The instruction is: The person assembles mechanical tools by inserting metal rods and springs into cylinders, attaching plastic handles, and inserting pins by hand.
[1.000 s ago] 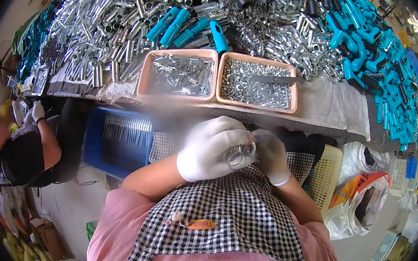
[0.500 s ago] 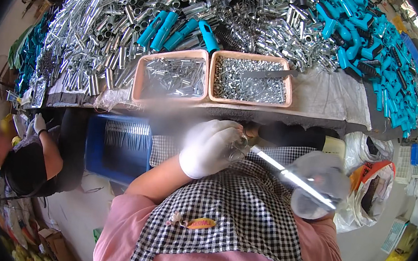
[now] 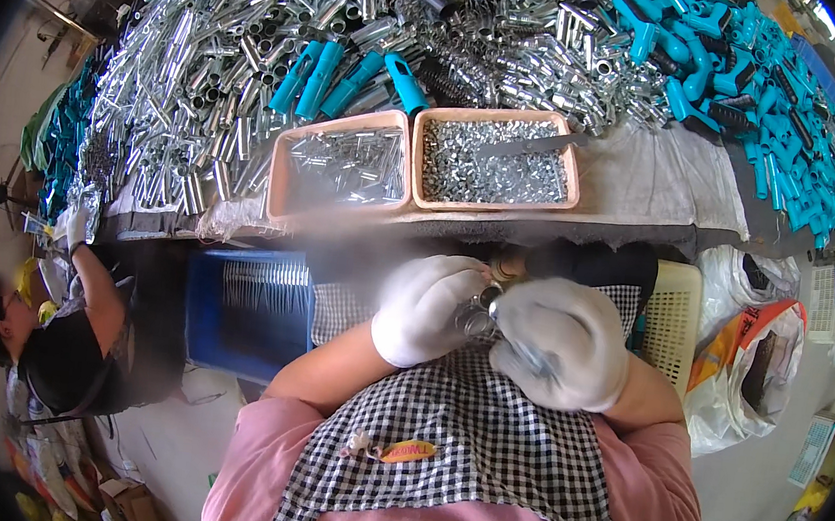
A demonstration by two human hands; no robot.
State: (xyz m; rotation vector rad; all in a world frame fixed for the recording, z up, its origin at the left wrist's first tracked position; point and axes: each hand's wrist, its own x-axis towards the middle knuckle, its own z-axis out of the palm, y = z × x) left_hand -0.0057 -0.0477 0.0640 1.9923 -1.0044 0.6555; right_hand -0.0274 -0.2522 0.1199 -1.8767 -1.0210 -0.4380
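In front of my apron, my white-gloved left hand (image 3: pixel 430 310) is closed on a metal coil spring (image 3: pixel 473 321), whose loops show past the fingers. Beside it, my right hand (image 3: pixel 562 345), also gloved, is closed round a shiny metal rod (image 3: pixel 491 298). Only the rod's end shows, close against the spring; the palm and fingers hide the rest. Whether rod and spring touch, I cannot tell. Beyond my hands, at the table's front edge, stand a tray of small metal pins (image 3: pixel 346 165) and a tray of small metal pieces (image 3: pixel 491 179) with a flat strip lying across it.
Metal tubes (image 3: pixel 246 53) are heaped across the table, with teal tool bodies (image 3: pixel 703 62) on the right. A blue crate (image 3: pixel 241 339) with a row of metal parts stands left of me, a cream basket (image 3: pixel 674 330) right. Another person (image 3: pixel 78 338) works at far left.
My right hand has swung inward to my left hand, bringing the long rod's end to the spring. My left hand keeps its hold. The view has shifted slightly.
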